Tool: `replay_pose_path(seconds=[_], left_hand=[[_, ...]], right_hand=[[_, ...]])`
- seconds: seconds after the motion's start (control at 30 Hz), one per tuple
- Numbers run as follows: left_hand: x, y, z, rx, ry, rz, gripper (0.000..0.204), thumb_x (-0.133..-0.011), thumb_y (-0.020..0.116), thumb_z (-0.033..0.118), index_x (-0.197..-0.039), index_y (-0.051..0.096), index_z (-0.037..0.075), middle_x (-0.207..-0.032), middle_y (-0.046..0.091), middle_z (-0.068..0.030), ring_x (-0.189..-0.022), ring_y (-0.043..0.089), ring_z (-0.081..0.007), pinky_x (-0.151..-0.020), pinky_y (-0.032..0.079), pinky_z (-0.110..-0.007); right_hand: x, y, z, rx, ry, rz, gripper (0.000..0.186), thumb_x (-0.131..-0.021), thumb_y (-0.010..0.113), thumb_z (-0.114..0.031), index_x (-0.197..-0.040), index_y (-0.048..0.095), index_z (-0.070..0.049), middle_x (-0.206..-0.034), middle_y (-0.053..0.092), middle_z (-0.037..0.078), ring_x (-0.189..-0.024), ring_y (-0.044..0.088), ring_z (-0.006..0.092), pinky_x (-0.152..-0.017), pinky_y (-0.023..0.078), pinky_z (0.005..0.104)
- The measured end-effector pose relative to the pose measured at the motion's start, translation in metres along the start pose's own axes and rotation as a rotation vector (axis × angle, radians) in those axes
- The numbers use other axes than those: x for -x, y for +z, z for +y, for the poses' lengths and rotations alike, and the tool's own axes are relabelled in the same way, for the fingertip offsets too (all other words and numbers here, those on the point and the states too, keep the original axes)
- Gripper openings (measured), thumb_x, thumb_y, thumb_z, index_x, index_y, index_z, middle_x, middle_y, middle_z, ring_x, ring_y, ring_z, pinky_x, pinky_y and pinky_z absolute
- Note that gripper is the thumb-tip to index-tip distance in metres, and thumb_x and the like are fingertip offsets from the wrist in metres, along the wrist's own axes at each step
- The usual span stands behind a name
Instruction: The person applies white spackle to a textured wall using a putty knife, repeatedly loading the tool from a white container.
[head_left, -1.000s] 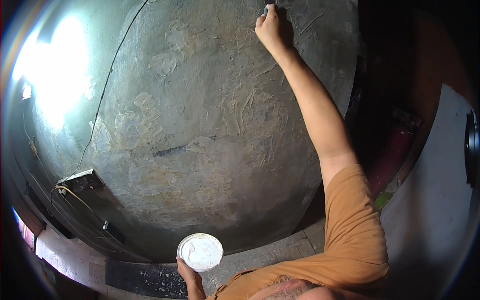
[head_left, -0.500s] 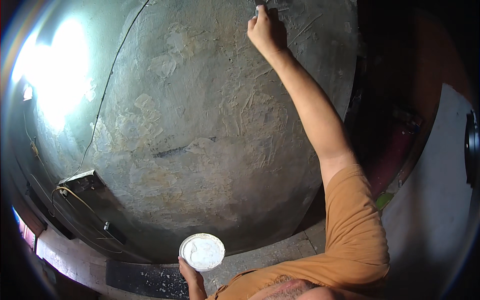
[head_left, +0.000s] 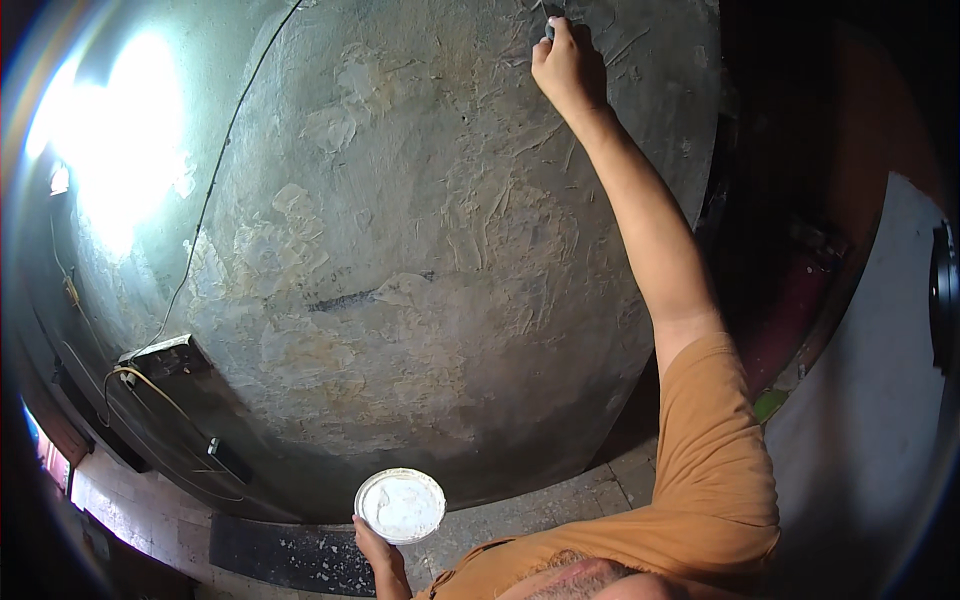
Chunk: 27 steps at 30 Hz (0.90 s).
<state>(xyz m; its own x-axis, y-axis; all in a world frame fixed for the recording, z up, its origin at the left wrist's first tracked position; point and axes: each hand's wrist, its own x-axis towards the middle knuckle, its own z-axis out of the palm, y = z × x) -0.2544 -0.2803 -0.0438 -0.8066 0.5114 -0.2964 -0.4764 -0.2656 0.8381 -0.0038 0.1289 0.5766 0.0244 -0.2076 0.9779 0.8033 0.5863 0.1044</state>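
Observation:
My right hand [head_left: 572, 72] is raised at arm's length near the top of the wall [head_left: 400, 200]. Its fingers are closed around the dark handle of what looks like a putty knife [head_left: 549, 30]. The blade, up by the frame's top edge, is mostly out of sight. Low in front of my body, my left hand [head_left: 376, 548] grips the edge of a round white lid [head_left: 400, 507] that carries white paste. The grey-green wall is rough, with ridged, patchy smears over much of its surface.
A thin black cable [head_left: 228, 130] runs down the wall to a socket box [head_left: 168, 357]. Below it hangs a small dark adapter [head_left: 229, 461]. Bright light glares at the upper left. A speckled dark slab [head_left: 290, 556] lies along the wall's foot, and a pale panel [head_left: 860, 400] stands right.
My right hand has shifted right and slightly down along the wall with the putty knife. The left hand and lid have moved only a touch to the left.

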Motion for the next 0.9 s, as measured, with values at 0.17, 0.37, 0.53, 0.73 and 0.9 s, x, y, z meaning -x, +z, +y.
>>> replay_pose_path(seconds=[0.17,0.37,0.53,0.73,0.9], left_hand=[[0.008,0.010,-0.003,0.052,0.001,0.000,0.055,-0.104,0.038,0.040,-0.126,0.058,-0.007,-0.122,0.065,-0.0172,-0.109,0.065,-0.0274,-0.094,0.051,-0.037],[0.000,0.007,-0.006,0.022,-0.014,-0.018,0.055,-0.104,0.038,0.040,-0.126,0.057,-0.007,-0.122,0.065,-0.0180,-0.108,0.066,-0.0278,-0.093,0.052,-0.037],[0.005,0.015,-0.004,0.032,-0.010,-0.023,0.055,-0.104,0.039,0.039,-0.126,0.057,-0.007,-0.121,0.065,-0.0180,-0.108,0.066,-0.0278,-0.094,0.052,-0.038],[0.013,0.015,-0.006,0.057,-0.001,0.001,0.054,-0.104,0.039,0.039,-0.125,0.058,-0.007,-0.121,0.065,-0.0176,-0.107,0.066,-0.0280,-0.094,0.051,-0.038],[0.009,0.011,-0.005,-0.004,-0.034,0.006,0.054,-0.104,0.038,0.039,-0.125,0.058,-0.007,-0.121,0.065,-0.0173,-0.107,0.066,-0.0276,-0.093,0.052,-0.038]], right_hand=[[0.077,-0.008,-0.039,-0.088,0.032,-0.218,0.035,-0.091,0.057,-0.016,-0.120,0.052,0.002,-0.112,0.057,0.036,-0.073,0.068,0.0423,-0.059,0.059,0.0477],[0.069,-0.014,-0.040,-0.079,-0.056,-0.011,0.034,-0.090,0.058,-0.013,-0.119,0.050,0.001,-0.098,0.059,0.030,-0.066,0.067,0.0391,-0.052,0.058,0.0431],[0.049,-0.008,-0.037,-0.055,-0.027,-0.108,0.038,-0.090,0.059,-0.014,-0.122,0.050,0.003,-0.107,0.060,0.032,-0.071,0.068,0.0388,-0.055,0.058,0.0434],[0.097,-0.032,-0.065,-0.253,-0.093,-0.241,0.038,-0.090,0.059,-0.013,-0.120,0.051,0.008,-0.107,0.057,0.031,-0.071,0.069,0.0372,-0.056,0.059,0.0424],[0.038,-0.012,-0.017,-0.080,-0.062,-0.033,0.034,-0.090,0.058,-0.014,-0.120,0.054,-0.001,-0.098,0.060,0.026,-0.064,0.067,0.0390,-0.051,0.057,0.0444]])
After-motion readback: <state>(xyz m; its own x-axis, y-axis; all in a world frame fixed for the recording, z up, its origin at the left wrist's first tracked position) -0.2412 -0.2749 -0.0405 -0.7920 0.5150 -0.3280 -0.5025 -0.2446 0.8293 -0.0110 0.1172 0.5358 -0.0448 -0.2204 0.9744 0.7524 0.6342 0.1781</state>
